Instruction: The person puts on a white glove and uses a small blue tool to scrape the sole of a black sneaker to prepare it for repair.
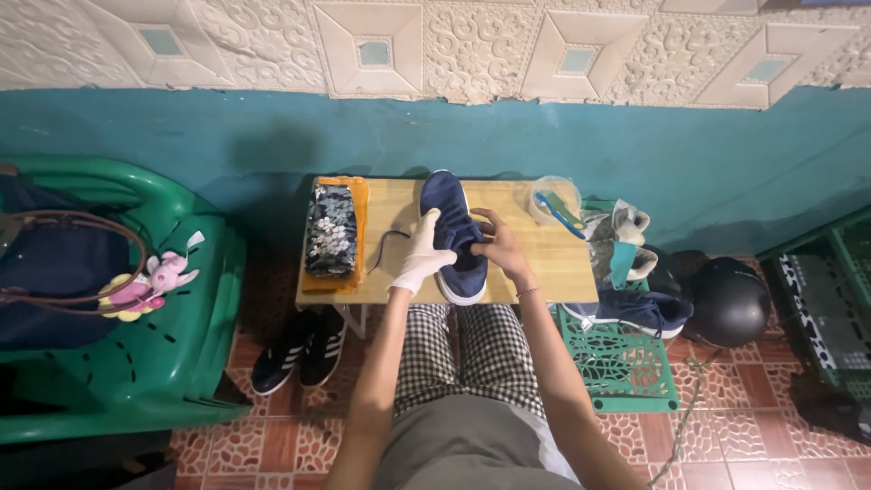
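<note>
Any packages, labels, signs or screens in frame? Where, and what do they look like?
No signs, labels or screens show.
Tub: right rear of the table, round, clear plastic, holding a blue and green brush.
Pouch: left side of the table, on an orange cloth, oblong, dark, sequinned.
Both hands, left hand gloved white and right hand bare, hold the navy shoe.

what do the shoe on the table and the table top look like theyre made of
Navy sneaker: seemingly soft matte fabric or suede, no shine, with a white, probably rubber sole. Small table: pale wood or wood-look laminate, with faint grain lines and a smooth finish.
</note>
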